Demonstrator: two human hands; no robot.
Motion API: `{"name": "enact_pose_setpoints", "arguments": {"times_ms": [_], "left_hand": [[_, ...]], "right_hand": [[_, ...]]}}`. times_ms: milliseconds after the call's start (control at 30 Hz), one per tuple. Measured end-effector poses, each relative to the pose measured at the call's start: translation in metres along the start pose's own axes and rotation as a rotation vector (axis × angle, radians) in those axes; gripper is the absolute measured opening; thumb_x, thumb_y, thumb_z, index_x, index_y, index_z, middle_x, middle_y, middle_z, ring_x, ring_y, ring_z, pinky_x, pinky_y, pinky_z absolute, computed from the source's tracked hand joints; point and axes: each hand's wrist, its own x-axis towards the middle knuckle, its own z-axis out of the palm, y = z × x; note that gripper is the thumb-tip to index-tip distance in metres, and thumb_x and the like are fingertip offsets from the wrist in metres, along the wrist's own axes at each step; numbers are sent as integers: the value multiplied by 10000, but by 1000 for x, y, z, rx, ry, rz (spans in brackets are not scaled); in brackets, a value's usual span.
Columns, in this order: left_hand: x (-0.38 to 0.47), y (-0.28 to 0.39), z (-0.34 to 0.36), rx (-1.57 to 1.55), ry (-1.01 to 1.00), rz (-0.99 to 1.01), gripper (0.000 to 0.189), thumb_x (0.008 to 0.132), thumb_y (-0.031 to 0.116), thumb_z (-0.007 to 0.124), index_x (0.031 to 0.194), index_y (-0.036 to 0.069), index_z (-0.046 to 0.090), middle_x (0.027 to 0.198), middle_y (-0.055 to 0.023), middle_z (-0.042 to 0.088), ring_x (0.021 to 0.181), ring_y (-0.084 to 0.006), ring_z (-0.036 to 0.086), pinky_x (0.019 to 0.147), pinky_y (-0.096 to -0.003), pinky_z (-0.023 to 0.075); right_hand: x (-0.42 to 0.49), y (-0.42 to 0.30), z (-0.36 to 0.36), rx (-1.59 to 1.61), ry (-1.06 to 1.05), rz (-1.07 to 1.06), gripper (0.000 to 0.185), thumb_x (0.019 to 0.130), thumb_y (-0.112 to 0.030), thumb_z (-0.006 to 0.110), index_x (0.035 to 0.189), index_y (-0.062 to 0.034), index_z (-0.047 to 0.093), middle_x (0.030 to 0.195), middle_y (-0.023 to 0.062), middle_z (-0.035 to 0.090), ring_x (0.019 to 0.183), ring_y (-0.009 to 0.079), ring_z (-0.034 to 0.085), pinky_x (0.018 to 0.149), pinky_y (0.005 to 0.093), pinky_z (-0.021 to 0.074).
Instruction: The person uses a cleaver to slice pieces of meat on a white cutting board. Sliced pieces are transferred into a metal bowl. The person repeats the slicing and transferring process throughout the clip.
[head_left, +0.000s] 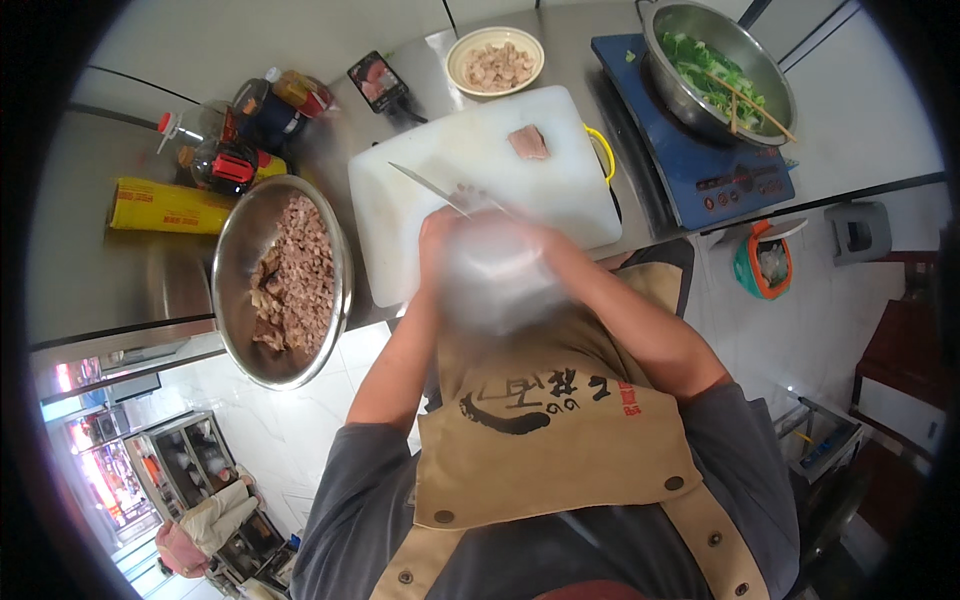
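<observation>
A blurred, pale patch covers most of both hands. My left hand (441, 234) is low on the white cutting board (390, 247), at the left edge of that patch. My right hand (534, 234) is at its right edge, over the board's near part. A knife blade (424, 184) slants up and left from between them; its handle is hidden, so which hand holds it cannot be told. Small meat pieces (471, 192) lie just beyond the hands. Farther off, at the board's upper right, rests a chunk of meat (529, 142).
Left stands a steel bowl (343, 292) of diced meat, with a yellow box (169, 206) and bottles behind. A cream bowl (451, 61) of meat pieces sits beyond the board. Right, a steel pot (675, 101) with greens and chopsticks stands on a blue induction cooker (694, 176).
</observation>
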Motion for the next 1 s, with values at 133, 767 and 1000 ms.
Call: {"name": "enact_pose_setpoints", "arguments": {"times_ms": [133,767,1000], "left_hand": [[-3,3,-3,77,111,142,396,747,80,775,1117,44,638,1030,-158,633,1004,-384,586,892,-442,488],[-4,-16,4,73,76,132,314,744,55,757,1044,44,664,918,-124,622,935,-361,576,835,-430,481],[-12,2,-9,-72,18,55,464,739,80,800,1154,19,601,1126,-158,632,1089,-370,581,949,-444,479]], "right_hand": [[-16,3,-18,202,-71,155,371,984,-275,558,1231,-7,629,754,166,636,690,294,626,695,414,503],[-38,-11,-3,-274,49,-193,372,970,-239,577,1260,-14,636,868,196,680,791,292,678,750,399,518],[-6,-1,-9,55,-86,108,395,971,-256,566,1299,-44,625,790,118,648,650,207,602,668,369,501]]}}
